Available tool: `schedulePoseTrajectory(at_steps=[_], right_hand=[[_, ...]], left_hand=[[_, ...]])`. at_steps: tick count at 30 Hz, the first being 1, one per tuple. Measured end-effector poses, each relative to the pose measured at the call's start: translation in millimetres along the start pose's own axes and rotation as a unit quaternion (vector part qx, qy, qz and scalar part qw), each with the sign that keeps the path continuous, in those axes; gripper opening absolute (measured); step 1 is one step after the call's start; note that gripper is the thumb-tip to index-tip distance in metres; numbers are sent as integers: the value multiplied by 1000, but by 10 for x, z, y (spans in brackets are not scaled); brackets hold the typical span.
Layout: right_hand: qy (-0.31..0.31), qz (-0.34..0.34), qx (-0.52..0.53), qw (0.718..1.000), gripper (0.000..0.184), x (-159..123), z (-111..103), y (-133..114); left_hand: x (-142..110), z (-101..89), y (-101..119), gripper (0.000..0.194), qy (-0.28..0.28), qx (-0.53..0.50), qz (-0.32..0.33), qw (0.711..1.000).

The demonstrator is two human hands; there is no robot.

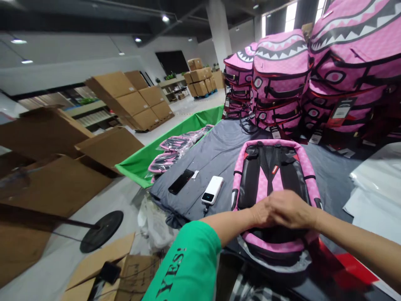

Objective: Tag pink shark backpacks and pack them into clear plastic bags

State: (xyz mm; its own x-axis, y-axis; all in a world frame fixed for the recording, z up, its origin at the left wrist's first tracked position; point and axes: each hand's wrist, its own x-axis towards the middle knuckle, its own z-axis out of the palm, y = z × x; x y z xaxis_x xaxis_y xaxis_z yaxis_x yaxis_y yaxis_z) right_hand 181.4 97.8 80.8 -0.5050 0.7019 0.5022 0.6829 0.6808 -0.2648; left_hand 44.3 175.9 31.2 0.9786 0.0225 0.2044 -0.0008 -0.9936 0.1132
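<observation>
Over pink-black backpack (268, 175) | left hand (262, 212), right hand (290, 208) together | fingers blurred, grip cannot tell

L. hand (260, 214): fingers partly hidden behind R. hand (290, 208); both blurred, exact grip n/d. Backpack (247, 184): lower ctr. covered by hands. Nearest bag stack (347, 62): cut off, top & R. edges. Hangtag (343, 109): txt illegible. Pwr. bank (213, 187): digits too small; cable (206, 210) far end n/v. Green sleeve (188, 263): cut off, btm. edge. White plastic (380, 179): cut off, R. edge.
</observation>
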Motion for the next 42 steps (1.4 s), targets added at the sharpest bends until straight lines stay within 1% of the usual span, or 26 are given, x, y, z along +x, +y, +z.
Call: schedulePoseTrajectory(at_steps=[2, 3, 4, 6, 7, 9, 13, 15, 17, 19, 21, 23, 24, 25, 27, 28, 29, 30, 31, 32, 33, 35, 37, 39, 40, 42], right_hand=[[-167, -92, 18, 982, 18, 4, -35, -196], [-227, -112, 22, 967, 17, 4, -25, -264], [-260, -117, 23, 958, 15, 1, -4, -308], [-275, -112, 25, 955, 13, -24, 56, -325], [-282, -113, 23, 952, 13, -46, 91, -302], [-290, -120, 17, 949, 17, -101, 173, -198], [-271, -133, 10, 953, 26, -208, 381, 74], [-255, -127, 2, 959, 27, -242, 479, 115], [-237, -122, -11, 964, 25, -245, 533, 63], [-221, -115, -27, 968, 22, -214, 501, -33], [-202, -86, -48, 974, 23, -182, 336, -110], [-170, -21, -79, 982, 30, -220, 19, -143], [-146, 31, -91, 985, 33, -294, -182, -154], [-123, 91, -98, 983, 34, -416, -391, -175], [-83, 222, -59, 970, 33, -805, -745, -287], [-102, 262, -21, 959, 37, -1054, -845, -384], [-122, 279, 14, 952, 44, -1319, -873, -500], [-133, 284, 30, 949, 55, -1578, -823, -620], [-141, 279, 38, 949, 73, -1812, -704, -727], [-139, 268, 35, 953, 91, -2005, -532, -807], [-116, 269, 16, 956, 96, -2147, -332, -855], [-70, 285, -28, 955, 88, -2260, 52, -859], [-45, 270, -52, 960, 62, -2179, 276, -818], [-44, 225, -35, 973, 37, -1982, 274, -838], [-42, 216, -18, 975, 32, -1863, 195, -887], [-41, 268, 23, 962, 32, -1618, -52, -1041]], left_hand=[[-67, -129, -87, 26, -20, 10, 14, 1000], [-114, -178, -119, 34, -24, 20, -9, 999], [-162, -211, -138, 45, -22, 29, -51, 998], [-242, -223, -138, 59, -10, 39, -143, 989], [-267, -206, -125, 60, -6, 36, -171, 985], [-281, -148, -102, 57, -6, 25, -179, 984], [-246, -51, -127, 53, 14, 23, -192, 981], [-246, -31, -144, 54, 28, 29, -206, 978], [-266, -21, -142, 65, 45, 33, -233, 971], [-296, -18, -139, 83, 51, 32, -269, 961], [-318, -29, -157, 92, 27, 25, -286, 957], [-324, -58, -205, 91, -11, 16, -286, 958], [-321, -77, -236, 90, -27, 13, -286, 958], [-315, -97, -270, 89, -36, 9, -289, 957], [-299, -133, -331, 88, -47, -1, -295, 954], [-290, -147, -354, 88, -52, -6, -296, 954], [-282, -158, -371, 88, -56, -10, -296, 954], [-275, -167, -382, 88, -60, -11, -295, 953], [-270, -175, -390, 88, -64, -11, -294, 953], [-266, -185, -397, 87, -68, -9, -293, 954], [-264, -197, -403, 86, -73, -6, -292, 954], [-264, -232, -418, 85, -85, -4, -289, 954], [-273, -277, -433, 84, -103, -4, -287, 952], [-290, -320, -443, 83, -122, -3, -286, 950], [-299, -337, -446, 82, -130, -1, -287, 949], [-312, -361, -455, 80, -140, 1, -288, 947]])
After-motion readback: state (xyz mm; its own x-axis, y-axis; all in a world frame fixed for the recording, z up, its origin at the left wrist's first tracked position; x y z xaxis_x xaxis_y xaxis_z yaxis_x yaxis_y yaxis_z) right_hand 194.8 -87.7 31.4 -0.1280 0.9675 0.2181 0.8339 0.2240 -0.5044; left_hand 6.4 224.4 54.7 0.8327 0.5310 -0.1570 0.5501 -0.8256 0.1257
